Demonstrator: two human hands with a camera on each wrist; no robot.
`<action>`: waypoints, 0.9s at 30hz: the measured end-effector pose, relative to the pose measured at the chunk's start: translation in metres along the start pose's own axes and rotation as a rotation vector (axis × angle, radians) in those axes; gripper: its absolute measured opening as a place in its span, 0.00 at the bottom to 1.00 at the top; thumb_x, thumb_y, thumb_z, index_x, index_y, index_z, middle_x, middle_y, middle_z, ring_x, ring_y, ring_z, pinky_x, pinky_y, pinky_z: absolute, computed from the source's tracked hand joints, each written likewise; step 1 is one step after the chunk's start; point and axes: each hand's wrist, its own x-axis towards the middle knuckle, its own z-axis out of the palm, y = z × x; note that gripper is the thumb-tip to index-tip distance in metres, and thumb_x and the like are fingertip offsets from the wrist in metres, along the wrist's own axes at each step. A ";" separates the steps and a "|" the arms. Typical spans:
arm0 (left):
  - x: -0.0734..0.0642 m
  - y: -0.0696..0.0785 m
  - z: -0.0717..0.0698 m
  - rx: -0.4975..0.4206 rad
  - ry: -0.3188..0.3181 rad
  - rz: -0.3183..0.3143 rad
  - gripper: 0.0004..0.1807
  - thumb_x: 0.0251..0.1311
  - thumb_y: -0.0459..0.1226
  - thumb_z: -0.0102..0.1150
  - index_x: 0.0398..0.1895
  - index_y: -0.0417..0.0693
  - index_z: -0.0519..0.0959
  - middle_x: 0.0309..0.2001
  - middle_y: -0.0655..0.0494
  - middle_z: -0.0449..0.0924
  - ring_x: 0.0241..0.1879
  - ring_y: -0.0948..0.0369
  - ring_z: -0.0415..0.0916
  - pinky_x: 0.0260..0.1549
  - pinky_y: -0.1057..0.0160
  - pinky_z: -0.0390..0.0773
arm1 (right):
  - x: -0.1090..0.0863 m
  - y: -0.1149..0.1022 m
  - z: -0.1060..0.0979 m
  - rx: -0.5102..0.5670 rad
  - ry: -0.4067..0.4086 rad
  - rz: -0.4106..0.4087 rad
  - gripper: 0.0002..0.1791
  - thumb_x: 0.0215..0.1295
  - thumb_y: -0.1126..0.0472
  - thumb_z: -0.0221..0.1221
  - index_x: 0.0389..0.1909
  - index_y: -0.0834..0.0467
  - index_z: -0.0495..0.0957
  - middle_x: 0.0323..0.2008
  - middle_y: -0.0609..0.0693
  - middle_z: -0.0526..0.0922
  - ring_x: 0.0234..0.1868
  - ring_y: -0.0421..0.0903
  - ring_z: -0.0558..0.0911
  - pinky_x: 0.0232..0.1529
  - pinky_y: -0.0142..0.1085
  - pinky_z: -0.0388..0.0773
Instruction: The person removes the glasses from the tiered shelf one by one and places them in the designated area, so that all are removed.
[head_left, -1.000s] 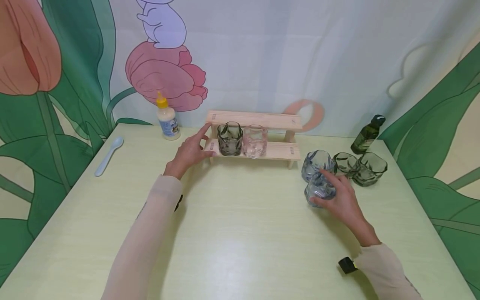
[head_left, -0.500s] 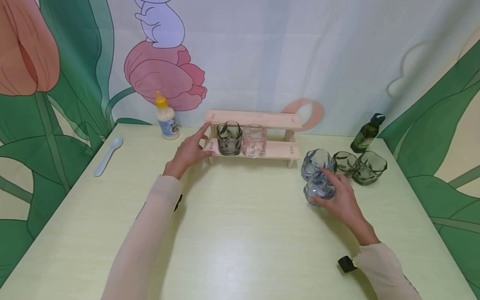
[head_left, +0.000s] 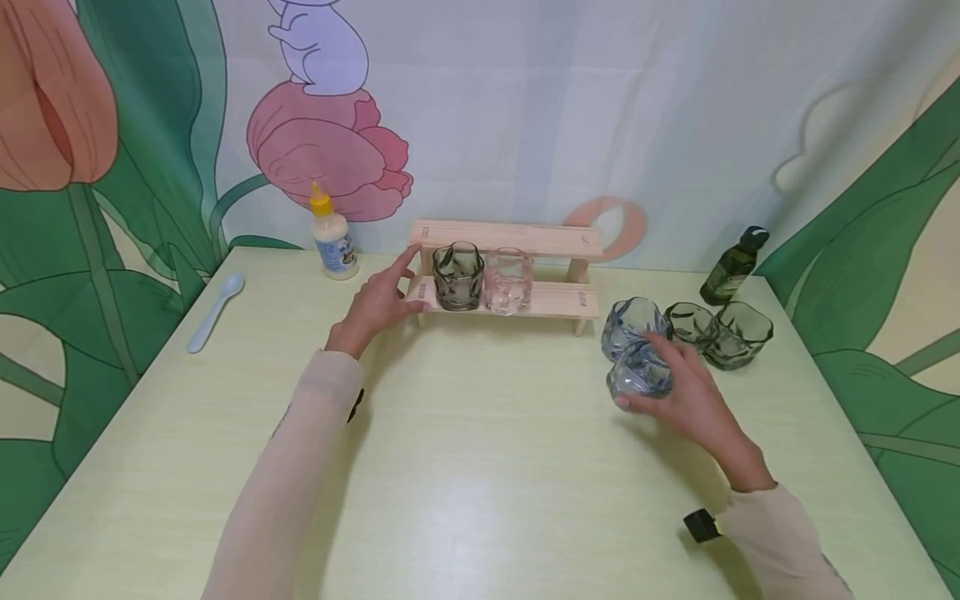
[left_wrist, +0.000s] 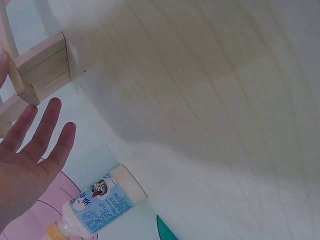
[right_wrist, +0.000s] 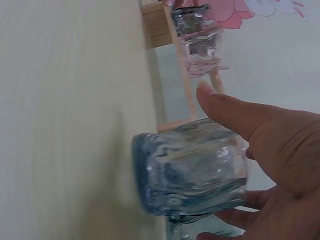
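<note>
A two-step wooden rack (head_left: 506, 237) bears a dark grey glass (head_left: 457, 279) and a pink glass (head_left: 508, 283) on its lower step. At the rack's left end is my left hand (head_left: 375, 300), fingers straight and spread, the fingertips (left_wrist: 32, 111) right at the wood. My right hand (head_left: 701, 400) holds the front blue glass (head_left: 641, 371), thumb on its near side and index finger on its far side. From the right wrist, this glass (right_wrist: 192, 170) is upright, its base toward the table. A second blue glass (head_left: 630, 321) stands right behind it.
Two green-grey glasses, one small-looking (head_left: 686, 321) and one wider (head_left: 741, 335), stand right of the blue ones. Behind them is a dark green bottle (head_left: 733, 268). On the left are a yellow-capped bottle (head_left: 335, 246) and a pale blue spoon (head_left: 216, 312).
My right wrist has shifted slightly to the right, and more of the front blue glass shows between thumb and index finger. My left hand has stayed at the rack.
</note>
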 end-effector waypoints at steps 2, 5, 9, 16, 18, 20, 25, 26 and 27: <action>0.000 0.000 0.000 -0.003 0.003 0.003 0.55 0.59 0.41 0.70 0.80 0.73 0.43 0.68 0.46 0.71 0.52 0.46 0.78 0.46 0.46 0.78 | -0.001 -0.005 -0.006 -0.002 0.012 -0.020 0.56 0.50 0.45 0.76 0.76 0.56 0.56 0.66 0.74 0.60 0.61 0.74 0.68 0.54 0.70 0.69; 0.000 0.000 -0.001 -0.002 0.007 0.012 0.55 0.59 0.40 0.70 0.80 0.72 0.43 0.68 0.45 0.71 0.52 0.46 0.79 0.46 0.46 0.78 | -0.001 -0.010 -0.014 -0.001 0.038 -0.059 0.55 0.51 0.48 0.76 0.76 0.58 0.57 0.67 0.74 0.59 0.63 0.73 0.66 0.55 0.70 0.68; 0.000 -0.002 0.000 0.004 0.008 0.025 0.55 0.60 0.40 0.70 0.81 0.71 0.42 0.68 0.44 0.71 0.51 0.46 0.79 0.46 0.46 0.78 | 0.003 -0.016 -0.020 0.008 0.073 -0.099 0.54 0.53 0.52 0.75 0.77 0.57 0.56 0.68 0.74 0.58 0.65 0.72 0.64 0.55 0.71 0.67; 0.000 -0.003 0.002 0.005 0.013 0.025 0.55 0.59 0.42 0.70 0.80 0.72 0.42 0.68 0.46 0.72 0.50 0.47 0.79 0.46 0.47 0.79 | 0.021 -0.028 -0.025 0.024 0.124 -0.134 0.54 0.51 0.53 0.76 0.76 0.55 0.57 0.67 0.72 0.61 0.64 0.70 0.66 0.55 0.70 0.68; 0.001 -0.003 0.002 0.006 0.012 0.030 0.55 0.60 0.41 0.70 0.80 0.72 0.42 0.68 0.46 0.72 0.50 0.47 0.79 0.45 0.47 0.79 | 0.026 -0.032 -0.025 0.033 0.124 -0.128 0.55 0.52 0.53 0.76 0.77 0.54 0.56 0.67 0.71 0.61 0.65 0.70 0.65 0.56 0.69 0.67; 0.000 -0.003 0.002 0.008 0.013 0.032 0.55 0.60 0.41 0.70 0.80 0.71 0.42 0.68 0.45 0.72 0.50 0.47 0.79 0.45 0.47 0.79 | 0.033 -0.036 -0.025 0.043 0.119 -0.123 0.55 0.52 0.52 0.76 0.78 0.52 0.54 0.68 0.71 0.61 0.66 0.70 0.65 0.57 0.69 0.67; 0.000 -0.003 0.001 0.006 0.011 0.024 0.55 0.60 0.41 0.70 0.80 0.72 0.42 0.68 0.45 0.71 0.51 0.46 0.79 0.46 0.46 0.79 | 0.051 -0.048 -0.023 0.105 0.082 -0.154 0.56 0.54 0.54 0.75 0.79 0.52 0.52 0.68 0.70 0.61 0.66 0.67 0.66 0.58 0.65 0.69; 0.000 -0.002 0.001 0.005 0.010 0.023 0.55 0.60 0.41 0.70 0.80 0.72 0.42 0.69 0.44 0.71 0.51 0.46 0.79 0.46 0.46 0.79 | 0.055 -0.050 -0.022 0.121 0.070 -0.161 0.56 0.54 0.54 0.75 0.79 0.51 0.51 0.68 0.70 0.60 0.66 0.66 0.65 0.58 0.64 0.69; 0.000 -0.002 0.001 0.005 0.009 0.023 0.55 0.60 0.41 0.70 0.80 0.73 0.41 0.69 0.44 0.71 0.51 0.46 0.79 0.46 0.46 0.79 | 0.060 -0.052 -0.021 0.138 0.057 -0.170 0.56 0.55 0.54 0.74 0.79 0.51 0.50 0.69 0.69 0.60 0.67 0.66 0.65 0.59 0.63 0.69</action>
